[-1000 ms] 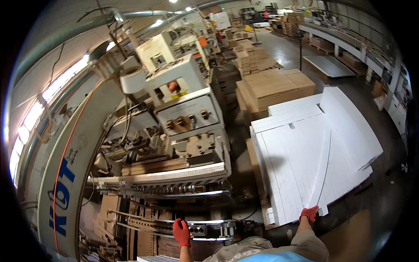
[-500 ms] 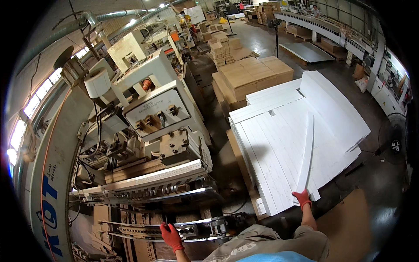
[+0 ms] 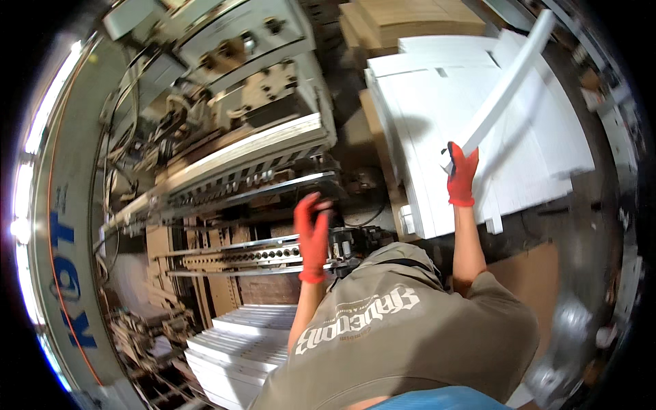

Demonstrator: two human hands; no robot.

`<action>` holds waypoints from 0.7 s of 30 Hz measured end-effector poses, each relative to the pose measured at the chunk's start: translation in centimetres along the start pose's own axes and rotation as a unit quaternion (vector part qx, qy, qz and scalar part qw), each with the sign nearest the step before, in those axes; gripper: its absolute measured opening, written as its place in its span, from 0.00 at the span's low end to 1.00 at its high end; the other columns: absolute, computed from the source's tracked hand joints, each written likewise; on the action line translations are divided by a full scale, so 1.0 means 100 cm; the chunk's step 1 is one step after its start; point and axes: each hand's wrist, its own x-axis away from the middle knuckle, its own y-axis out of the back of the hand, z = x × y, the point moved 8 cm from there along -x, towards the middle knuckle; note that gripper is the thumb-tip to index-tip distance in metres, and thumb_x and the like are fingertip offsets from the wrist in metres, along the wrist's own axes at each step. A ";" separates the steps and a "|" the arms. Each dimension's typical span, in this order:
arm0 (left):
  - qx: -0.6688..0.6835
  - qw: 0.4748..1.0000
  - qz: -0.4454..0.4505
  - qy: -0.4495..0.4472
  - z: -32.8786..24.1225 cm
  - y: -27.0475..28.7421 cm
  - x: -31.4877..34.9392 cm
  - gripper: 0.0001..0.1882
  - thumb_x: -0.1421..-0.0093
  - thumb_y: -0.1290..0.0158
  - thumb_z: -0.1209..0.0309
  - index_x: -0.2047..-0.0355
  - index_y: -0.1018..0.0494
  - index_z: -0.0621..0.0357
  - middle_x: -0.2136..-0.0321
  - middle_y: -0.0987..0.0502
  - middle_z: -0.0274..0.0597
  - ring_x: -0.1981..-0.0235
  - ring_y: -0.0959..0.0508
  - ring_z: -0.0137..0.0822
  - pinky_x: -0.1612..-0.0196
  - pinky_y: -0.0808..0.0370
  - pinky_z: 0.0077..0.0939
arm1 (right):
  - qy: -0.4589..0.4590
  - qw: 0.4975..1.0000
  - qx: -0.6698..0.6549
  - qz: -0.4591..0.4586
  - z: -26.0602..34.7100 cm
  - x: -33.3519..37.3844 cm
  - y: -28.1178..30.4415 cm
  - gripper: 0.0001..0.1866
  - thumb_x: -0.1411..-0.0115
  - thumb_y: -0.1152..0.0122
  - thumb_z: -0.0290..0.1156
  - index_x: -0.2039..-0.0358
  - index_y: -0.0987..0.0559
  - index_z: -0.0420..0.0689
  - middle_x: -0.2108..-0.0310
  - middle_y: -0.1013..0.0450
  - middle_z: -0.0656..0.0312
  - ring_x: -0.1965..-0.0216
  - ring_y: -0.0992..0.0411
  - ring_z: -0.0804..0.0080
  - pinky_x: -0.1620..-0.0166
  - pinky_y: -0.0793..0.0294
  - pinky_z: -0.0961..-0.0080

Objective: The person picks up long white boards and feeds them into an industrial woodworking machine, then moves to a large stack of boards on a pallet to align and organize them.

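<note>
My right hand (image 3: 464, 176), in a red glove, is closed around the near end of a long white strip of board (image 3: 509, 82). The strip slants up and away to the right, raised over a broad stack of white boards (image 3: 430, 164) and throwing a shadow on it. Something small and dark shows at the glove's fingertips, too blurred to name. My left hand (image 3: 312, 239), also red-gloved, is held above the end of the machine's feed rail (image 3: 246, 257). Its fingers are apart, a little smeared by motion, and nothing shows in them.
The machine (image 3: 253, 96) with its metal guides fills the left side. Near my left forearm lies a pile of white strips (image 3: 232, 355). Brown boards (image 3: 417, 20) are stacked beyond the white stack. A brown sheet (image 3: 523, 280) lies on the floor at right.
My right hand has lifted the white strip off the stack, its far end now high at the right. My left hand has risen and its fingers have spread. The view has tilted down.
</note>
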 end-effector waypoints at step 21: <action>0.364 0.860 -0.352 0.062 0.064 0.214 0.076 0.12 0.38 0.46 0.59 0.64 0.25 0.54 0.66 0.21 0.35 0.63 0.20 0.30 0.60 0.21 0.28 | 0.142 0.977 0.047 -0.152 0.024 -0.128 0.025 0.25 0.34 0.58 0.47 0.49 0.28 0.40 0.49 0.30 0.53 0.52 0.28 0.58 0.47 0.28 0.57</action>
